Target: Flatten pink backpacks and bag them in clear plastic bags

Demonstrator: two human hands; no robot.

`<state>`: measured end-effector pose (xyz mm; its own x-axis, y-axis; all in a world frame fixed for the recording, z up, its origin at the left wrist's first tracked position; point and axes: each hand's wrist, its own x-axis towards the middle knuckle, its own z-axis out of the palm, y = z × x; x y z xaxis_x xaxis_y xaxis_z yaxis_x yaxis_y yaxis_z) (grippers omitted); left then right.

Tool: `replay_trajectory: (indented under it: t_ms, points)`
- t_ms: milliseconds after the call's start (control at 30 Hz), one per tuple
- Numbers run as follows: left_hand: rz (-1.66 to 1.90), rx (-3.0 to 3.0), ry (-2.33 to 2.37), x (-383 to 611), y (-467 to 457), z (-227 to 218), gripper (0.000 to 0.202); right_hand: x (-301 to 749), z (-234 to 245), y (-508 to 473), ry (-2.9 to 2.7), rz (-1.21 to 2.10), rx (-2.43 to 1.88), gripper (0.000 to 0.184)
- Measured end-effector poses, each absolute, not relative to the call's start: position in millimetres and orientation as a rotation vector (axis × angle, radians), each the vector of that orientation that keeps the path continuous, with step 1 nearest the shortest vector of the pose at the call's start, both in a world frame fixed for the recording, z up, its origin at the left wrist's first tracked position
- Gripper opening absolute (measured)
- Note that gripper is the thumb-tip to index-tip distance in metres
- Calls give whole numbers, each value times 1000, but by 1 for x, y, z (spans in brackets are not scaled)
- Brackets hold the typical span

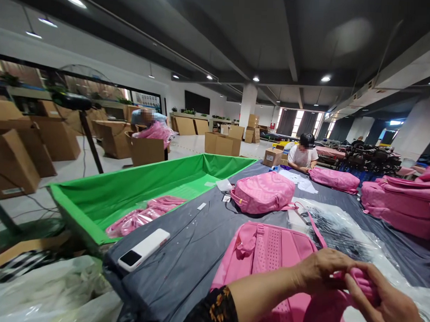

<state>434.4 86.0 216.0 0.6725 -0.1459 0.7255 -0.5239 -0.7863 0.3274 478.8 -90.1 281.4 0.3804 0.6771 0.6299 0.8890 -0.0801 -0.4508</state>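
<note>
A pink backpack (pixel 239 257) lies on the grey-covered table in front of me, its perforated back panel and one shoulder strap facing up. Over its right side my left hand (pixel 326 270) and my right hand (pixel 385 301) meet at a folded bundle of pink strap (pixel 364 284). My right hand's thumb and fingers close round the bundle, while the left fingertips pinch at its near end. Fingers partly hide the strap. Just beyond lies a second, patterned pink backpack (pixel 265 191) with a white tag by its handle.
A white device with a dark screen (pixel 143 249) rests at the table's left. The green-lined trough (pixel 128 185) alongside holds bagged pink items (pixel 144 217). Clear plastic (pixel 340 228) and stacked pink backpacks (pixel 398 202) lie right. One person (pixel 302 155) works across the table, another (pixel 149 120) by cartons.
</note>
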Motion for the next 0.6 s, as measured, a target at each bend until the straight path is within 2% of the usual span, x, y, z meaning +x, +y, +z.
replay_trajectory:
  t_ms: [67, 133, 200, 267, 333, 433, 500, 600]
  points:
    - [998, 2448, -507, 435, 83, 235, 36, 488, 301, -86, -1350, -291, -1864, 54]
    - [1095, 2602, -362, 431, 86, 249, 40, 494, 320, -80, -1287, -274, -1916, 63]
    - [1167, 2793, -193, 423, 93, 255, 40, 501, 336, -73, -1248, -236, -1926, 68]
    - [1112, 2955, -49, 408, 98, 252, 32, 506, 347, -66, -1253, -120, -1904, 68]
    - [884, 2960, -4, 387, 99, 238, 23, 511, 353, -59, -1319, 68, -1863, 66]
    - [535, 2632, -2, 351, 85, 202, 19, 519, 354, -40, -1465, 315, -1778, 65]
    - [385, 2315, 60, 330, 67, 173, 26, 527, 348, -21, -1545, 296, -1738, 67]
    - [263, 1798, 185, 308, 37, 137, 33, 540, 321, 17, -1652, 95, -1793, 71]
